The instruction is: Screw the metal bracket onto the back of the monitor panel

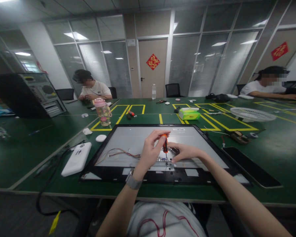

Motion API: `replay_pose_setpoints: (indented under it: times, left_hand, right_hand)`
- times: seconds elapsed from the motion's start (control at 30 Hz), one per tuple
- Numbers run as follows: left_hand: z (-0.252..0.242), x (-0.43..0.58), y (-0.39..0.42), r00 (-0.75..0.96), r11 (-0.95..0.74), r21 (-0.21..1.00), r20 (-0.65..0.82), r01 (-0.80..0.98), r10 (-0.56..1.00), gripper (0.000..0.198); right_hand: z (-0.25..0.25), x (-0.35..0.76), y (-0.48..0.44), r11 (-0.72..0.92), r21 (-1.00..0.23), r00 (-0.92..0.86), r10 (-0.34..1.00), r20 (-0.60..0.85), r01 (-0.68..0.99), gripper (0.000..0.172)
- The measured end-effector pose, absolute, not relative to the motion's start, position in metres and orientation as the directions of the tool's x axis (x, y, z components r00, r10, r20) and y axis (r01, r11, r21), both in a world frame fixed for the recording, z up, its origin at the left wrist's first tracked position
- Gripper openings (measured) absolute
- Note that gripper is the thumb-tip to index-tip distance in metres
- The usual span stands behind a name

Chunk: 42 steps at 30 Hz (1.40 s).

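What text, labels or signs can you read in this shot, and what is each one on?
Nothing reads clearly.
Red diamond sign on the door: gold characters, blurred.
Red sign on the right wall: blurred.
White label on the panel: too small.
White power bank: dark mark, unreadable.
Screwdriver in the left hand: no lettering visible.

i see my left hand (150, 149) closed around the orange-handled screwdriver (165, 144), held upright with its tip down on the grey metal back of the black-framed flat panel (128, 138) lying on the green table (27, 154). my right hand (185, 152) rests on the panel just beside the tip; i can't tell if it pinches the shaft. a white rectangular box (77, 159) lies left of the panel, a dark flat slab (251, 166) right.
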State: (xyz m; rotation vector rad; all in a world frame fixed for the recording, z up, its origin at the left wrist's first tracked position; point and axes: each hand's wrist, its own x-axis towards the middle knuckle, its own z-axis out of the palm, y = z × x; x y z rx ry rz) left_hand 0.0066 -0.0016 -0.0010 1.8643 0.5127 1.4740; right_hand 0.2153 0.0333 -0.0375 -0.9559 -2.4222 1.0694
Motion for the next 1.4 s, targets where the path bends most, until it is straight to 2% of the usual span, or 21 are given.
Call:
replay_pose_setpoints:
  times: [0.1,0.3,0.47,0.63,0.77,0.93,1.13,1.3,1.4]
  left_hand:
    - [-0.002,0.007,-0.001,0.213,-0.709,0.702,0.704,-0.065,0.678,0.020]
    - [0.000,0.006,-0.002,0.257,-0.604,0.783,0.620,-0.150,0.741,0.031]
    - [0.002,0.005,-0.002,0.213,-0.666,0.743,0.663,-0.066,0.718,0.023]
    - [0.003,0.004,-0.003,0.275,-0.607,0.781,0.622,-0.147,0.733,0.030]
    - [0.003,0.003,-0.003,0.204,-0.666,0.744,0.662,-0.055,0.722,0.020]
    - [0.004,0.002,-0.003,0.261,-0.607,0.787,0.612,-0.112,0.746,0.031]
    - [0.003,0.002,0.000,0.195,-0.670,0.741,0.663,-0.034,0.723,0.023]
    - [0.004,0.001,-0.001,0.277,-0.570,0.811,0.582,-0.132,0.764,0.031]
    - [0.002,0.002,0.000,0.293,-0.594,0.795,0.601,-0.123,0.743,0.029]
  right_hand:
    - [-0.035,0.214,0.032,0.497,-0.752,-0.731,0.681,0.028,0.434,0.073]
    - [-0.041,0.218,0.035,0.479,-0.754,-0.713,0.700,0.020,0.449,0.080]
    - [-0.045,0.220,0.038,0.497,-0.749,-0.725,0.688,0.032,0.439,0.078]
    - [-0.044,0.220,0.037,0.484,-0.750,-0.714,0.699,0.023,0.450,0.076]
    - [-0.043,0.219,0.036,0.501,-0.758,-0.733,0.679,0.045,0.417,0.072]
    - [-0.045,0.220,0.037,0.489,-0.763,-0.725,0.688,0.038,0.424,0.076]
    - [-0.045,0.220,0.037,0.487,-0.765,-0.726,0.687,0.037,0.421,0.078]
    - [-0.052,0.223,0.042,0.494,-0.750,-0.719,0.694,0.036,0.440,0.080]
    - [-0.049,0.222,0.040,0.492,-0.754,-0.720,0.693,0.036,0.436,0.080]
